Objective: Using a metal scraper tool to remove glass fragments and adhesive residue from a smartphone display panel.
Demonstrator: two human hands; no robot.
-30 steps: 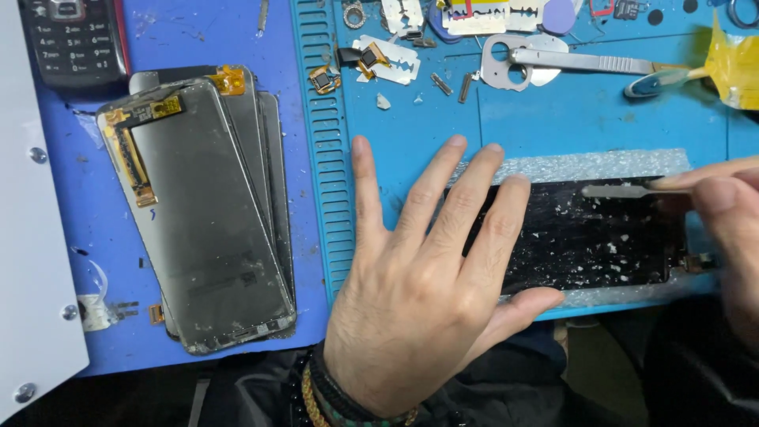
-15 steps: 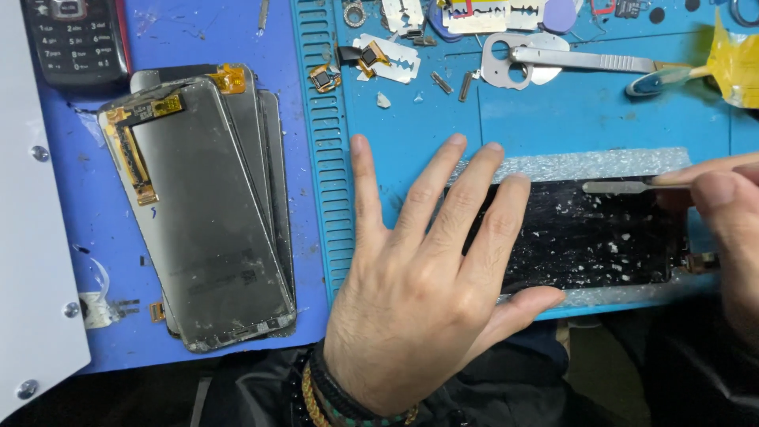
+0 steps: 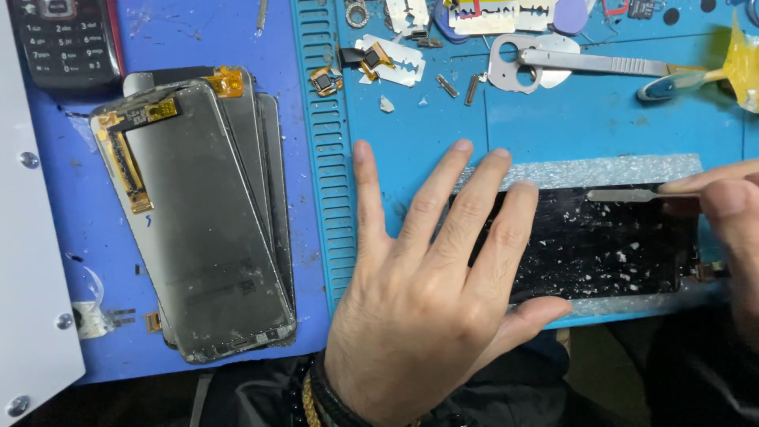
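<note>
My left hand [image 3: 431,292] lies flat, fingers spread, pressing down the left end of a black phone screen panel [image 3: 609,249] flecked with white residue, on the blue work mat [image 3: 553,119]. My right hand [image 3: 723,209] at the right edge is closed on a thin metal scraper tool [image 3: 624,194], its flat tip resting on the panel's upper edge. Pale foam strips [image 3: 585,170] border the panel above and below.
A stack of phone display panels [image 3: 202,221] with orange flex cables lies to the left. A dark keypad phone [image 3: 63,35] sits top left, a white metal plate [image 3: 28,261] at far left. Razor blades [image 3: 391,59], metal tweezers [image 3: 593,63] and small parts lie along the top.
</note>
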